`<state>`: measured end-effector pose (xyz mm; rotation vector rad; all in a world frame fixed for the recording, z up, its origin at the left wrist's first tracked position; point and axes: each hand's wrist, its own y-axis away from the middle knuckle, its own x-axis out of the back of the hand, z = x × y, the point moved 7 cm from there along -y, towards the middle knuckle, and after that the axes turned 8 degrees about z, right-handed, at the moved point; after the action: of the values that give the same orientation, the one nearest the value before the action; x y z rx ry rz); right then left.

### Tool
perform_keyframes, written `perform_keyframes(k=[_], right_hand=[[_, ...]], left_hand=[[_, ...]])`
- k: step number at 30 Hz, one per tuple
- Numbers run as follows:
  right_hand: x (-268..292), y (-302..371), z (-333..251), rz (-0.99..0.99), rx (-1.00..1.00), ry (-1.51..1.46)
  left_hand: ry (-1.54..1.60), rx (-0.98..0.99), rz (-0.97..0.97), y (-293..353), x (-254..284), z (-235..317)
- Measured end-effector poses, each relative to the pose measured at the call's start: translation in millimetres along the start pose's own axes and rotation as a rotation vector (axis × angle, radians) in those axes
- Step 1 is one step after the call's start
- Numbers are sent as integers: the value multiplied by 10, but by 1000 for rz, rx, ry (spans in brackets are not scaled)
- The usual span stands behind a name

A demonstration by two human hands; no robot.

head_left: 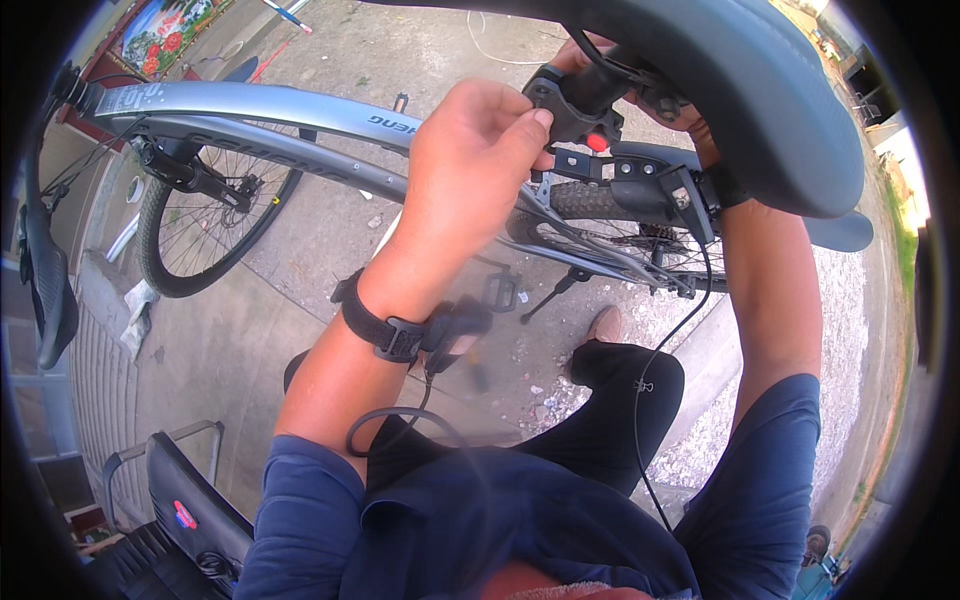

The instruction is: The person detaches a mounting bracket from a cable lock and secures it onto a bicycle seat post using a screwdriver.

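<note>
Bicycle frame (300, 125) is laid lengthwise from left to right across the view, above open pavement. Saddle (760, 90) is seen at upper right, over the rear tyre (590, 200). Just beneath the saddle, a black bracket (560, 105) is pinched by the left hand (470, 170); the right hand (690, 120) is mostly hidden, its grip unreadable.

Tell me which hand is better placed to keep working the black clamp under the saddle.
Left, probably. The left hand already pinches the black clamp in plain view, while the right hand sits mostly hidden behind the saddle.
</note>
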<state>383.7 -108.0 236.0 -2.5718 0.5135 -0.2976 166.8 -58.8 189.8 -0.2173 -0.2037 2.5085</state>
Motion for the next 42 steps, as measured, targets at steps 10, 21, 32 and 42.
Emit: perform_keyframes(k=[10,21,32,42], right_hand=[[33,42,-24,-4,4,18],[-14,66,12,-8,13,28],[-38,70,5,-4,17,34],[-64,66,-5,-18,32,45]], left_hand=[[13,-5,18,9,-35,20],[25,-60,72,45,-15,26],[12,-193,134,72,-5,174],[-134,-190,58,68,-38,245]])
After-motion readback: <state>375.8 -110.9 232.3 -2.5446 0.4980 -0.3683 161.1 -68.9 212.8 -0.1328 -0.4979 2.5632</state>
